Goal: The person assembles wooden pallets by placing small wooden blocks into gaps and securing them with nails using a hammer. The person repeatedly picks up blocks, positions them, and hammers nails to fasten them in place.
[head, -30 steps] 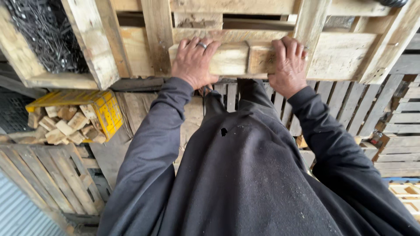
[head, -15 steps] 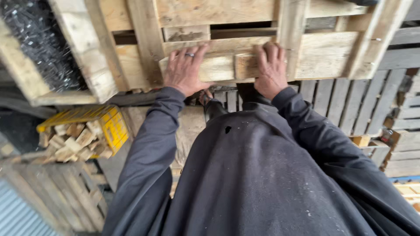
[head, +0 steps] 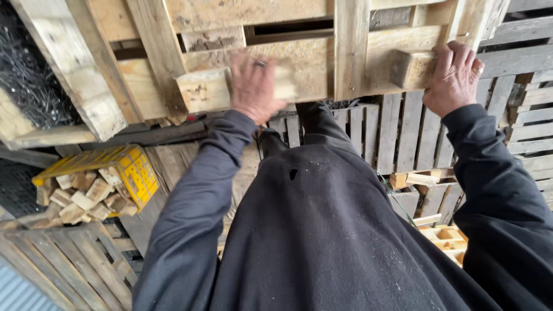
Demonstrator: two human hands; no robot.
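Note:
A wooden pallet of pale, worn boards stands in front of me and fills the top of the view. My left hand, with a ring on one finger, lies blurred over a wooden block at the pallet's lower edge. Further right, my right hand grips a second wooden block beside an upright board. Both arms are in dark sleeves, and my dark jacket covers the lower middle of the view.
A yellow plastic crate of wood offcuts lies tipped at the left. Grey pallets lie at lower left, and more pallets lie flat under my feet. Dark wire mesh shows at upper left. Loose wood pieces sit at lower right.
My hands have spread apart along the pallet's lower edge: the left slid left, the right moved far right onto another block. The view has shifted.

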